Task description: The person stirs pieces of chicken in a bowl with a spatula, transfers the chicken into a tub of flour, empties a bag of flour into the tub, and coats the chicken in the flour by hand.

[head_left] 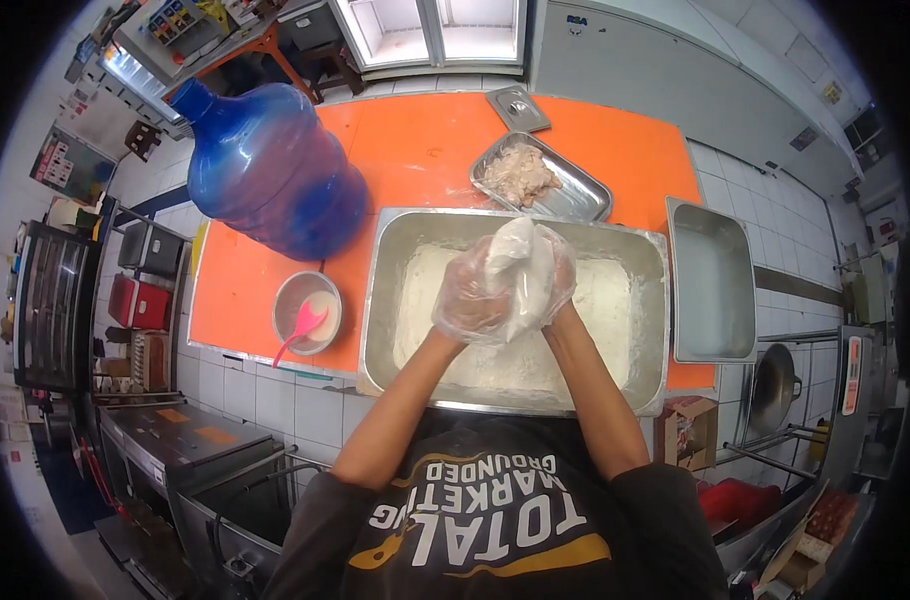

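Both of my hands wear loose clear plastic gloves and come together above a deep metal pan of white flour-like powder. My left hand is curled, its fingers partly hidden by crinkled plastic. Against it, my right hand is closed too, its glove thickly coated in white powder. Any piece between the hands is hidden by powder and plastic. Just beyond the pan, a smaller metal tray holds pale raw pieces, likely meat.
A large blue water jug stands on the orange table. Left of the pan, a metal bowl holds pale liquid and a pink spoon. At right is a pan of cloudy liquid; a metal lid lies at the back.
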Demonstrator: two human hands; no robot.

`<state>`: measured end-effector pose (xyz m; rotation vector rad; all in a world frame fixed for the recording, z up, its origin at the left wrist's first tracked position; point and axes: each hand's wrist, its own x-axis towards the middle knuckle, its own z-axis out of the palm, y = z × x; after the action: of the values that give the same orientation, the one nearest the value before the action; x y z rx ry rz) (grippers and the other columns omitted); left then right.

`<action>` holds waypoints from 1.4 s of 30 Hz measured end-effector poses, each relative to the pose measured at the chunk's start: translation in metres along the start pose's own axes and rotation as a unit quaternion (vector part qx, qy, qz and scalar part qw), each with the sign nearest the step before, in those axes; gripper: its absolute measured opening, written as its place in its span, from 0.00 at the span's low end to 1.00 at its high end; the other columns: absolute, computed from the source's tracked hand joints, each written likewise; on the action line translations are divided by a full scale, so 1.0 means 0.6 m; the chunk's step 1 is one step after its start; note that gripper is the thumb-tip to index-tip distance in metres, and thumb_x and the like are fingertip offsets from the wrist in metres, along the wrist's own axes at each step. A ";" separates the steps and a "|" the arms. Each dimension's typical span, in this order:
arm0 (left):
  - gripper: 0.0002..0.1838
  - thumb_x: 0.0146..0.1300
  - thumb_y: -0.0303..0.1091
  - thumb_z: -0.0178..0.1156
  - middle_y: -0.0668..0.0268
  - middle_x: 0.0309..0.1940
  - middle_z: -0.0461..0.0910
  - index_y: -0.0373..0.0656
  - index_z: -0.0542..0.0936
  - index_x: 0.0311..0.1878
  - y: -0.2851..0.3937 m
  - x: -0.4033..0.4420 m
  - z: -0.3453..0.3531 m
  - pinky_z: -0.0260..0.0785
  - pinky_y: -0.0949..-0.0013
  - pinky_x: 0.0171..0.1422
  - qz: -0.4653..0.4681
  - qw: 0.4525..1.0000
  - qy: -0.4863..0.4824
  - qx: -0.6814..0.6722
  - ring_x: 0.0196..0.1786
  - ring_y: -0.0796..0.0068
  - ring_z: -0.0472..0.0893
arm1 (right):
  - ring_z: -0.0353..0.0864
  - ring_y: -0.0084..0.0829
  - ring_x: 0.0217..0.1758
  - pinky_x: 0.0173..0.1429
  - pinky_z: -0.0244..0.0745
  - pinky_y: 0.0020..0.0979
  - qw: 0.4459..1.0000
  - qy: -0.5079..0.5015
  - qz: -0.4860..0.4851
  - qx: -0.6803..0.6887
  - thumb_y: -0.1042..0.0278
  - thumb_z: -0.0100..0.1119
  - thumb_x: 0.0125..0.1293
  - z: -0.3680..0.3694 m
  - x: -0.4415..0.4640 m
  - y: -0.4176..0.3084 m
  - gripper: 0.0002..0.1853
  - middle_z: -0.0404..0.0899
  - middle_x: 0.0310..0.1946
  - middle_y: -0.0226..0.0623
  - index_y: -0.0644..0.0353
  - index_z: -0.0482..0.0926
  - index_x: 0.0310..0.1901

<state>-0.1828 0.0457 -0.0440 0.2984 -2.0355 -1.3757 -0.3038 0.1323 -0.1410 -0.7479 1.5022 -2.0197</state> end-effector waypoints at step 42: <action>0.32 0.67 0.49 0.51 0.41 0.67 0.62 0.39 0.64 0.68 -0.240 -0.089 -0.003 0.54 0.53 0.73 0.008 0.829 -0.369 0.420 0.69 0.45 0.63 | 0.71 0.43 0.63 0.70 0.63 0.38 0.744 -0.299 0.086 -0.592 0.62 0.44 0.67 -0.035 -0.038 0.032 0.21 0.74 0.57 0.50 0.66 0.74 0.55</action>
<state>-0.1653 0.0115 -0.1926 0.1043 -3.2220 -0.4861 -0.3005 0.1577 -0.1672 -1.4401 2.1686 -0.3297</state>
